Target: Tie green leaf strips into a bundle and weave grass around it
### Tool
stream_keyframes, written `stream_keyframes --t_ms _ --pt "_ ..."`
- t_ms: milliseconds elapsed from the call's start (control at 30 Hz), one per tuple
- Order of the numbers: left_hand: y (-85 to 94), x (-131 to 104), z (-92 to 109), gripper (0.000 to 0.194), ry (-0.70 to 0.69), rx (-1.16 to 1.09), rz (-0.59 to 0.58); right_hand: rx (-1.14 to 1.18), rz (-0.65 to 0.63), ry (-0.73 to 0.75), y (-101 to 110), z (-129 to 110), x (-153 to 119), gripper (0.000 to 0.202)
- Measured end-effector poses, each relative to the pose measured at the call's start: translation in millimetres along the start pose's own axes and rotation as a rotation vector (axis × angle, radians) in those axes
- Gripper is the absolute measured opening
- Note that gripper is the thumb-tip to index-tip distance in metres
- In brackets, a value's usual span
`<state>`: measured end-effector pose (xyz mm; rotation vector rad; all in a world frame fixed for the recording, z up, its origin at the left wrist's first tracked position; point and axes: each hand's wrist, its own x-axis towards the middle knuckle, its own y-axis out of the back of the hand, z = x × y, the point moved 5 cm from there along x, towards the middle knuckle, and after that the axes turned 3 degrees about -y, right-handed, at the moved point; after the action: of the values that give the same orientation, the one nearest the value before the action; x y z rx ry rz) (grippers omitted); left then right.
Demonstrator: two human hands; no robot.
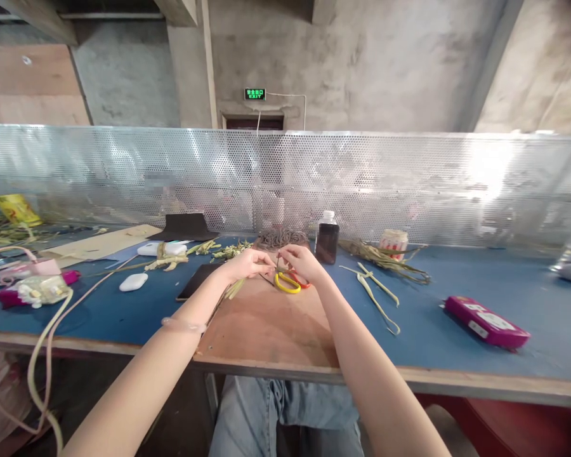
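Both of my hands meet over the far part of a brown wooden board (271,327). My left hand (248,264) has its fingers bent together in a pinch, and what lies between them is too small to make out. Close beside it, my right hand (301,261) pinches a thin dark strand (278,259) that points down between the hands. Just below the fingertips lie scissors (288,284) with one yellow and one red handle loop. Behind the hands sits a heap of grey-brown twisted cord (283,238).
A dark bottle with a white cap (327,238) stands right of the cord heap. Dried plant strips (375,295) and a magenta box (486,322) lie on the right. At left are a white earbud case (134,282) and cables (52,330). A perforated metal screen (361,184) backs the table.
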<state>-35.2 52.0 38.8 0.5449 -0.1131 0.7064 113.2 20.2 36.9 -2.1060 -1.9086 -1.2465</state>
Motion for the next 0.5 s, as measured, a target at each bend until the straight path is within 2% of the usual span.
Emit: stream_keyframes --t_ms 267,400,500 --pt "-2.1 6.0 1.2 0.002 -0.052 0.114 0.056 -0.399 0.118 0.102 -5.5 -14.7 -4.4 0.026" --pt "0.9 8.4 -2.9 0.006 -0.054 0.094 0.152 -0.581 0.128 0.176 -13.0 -29.7 -8.9 0.013" --pt "6.5 7.5 -6.4 0.005 -0.041 0.021 0.273 -0.666 0.146 0.207 -16.4 -42.3 -12.9 0.009"
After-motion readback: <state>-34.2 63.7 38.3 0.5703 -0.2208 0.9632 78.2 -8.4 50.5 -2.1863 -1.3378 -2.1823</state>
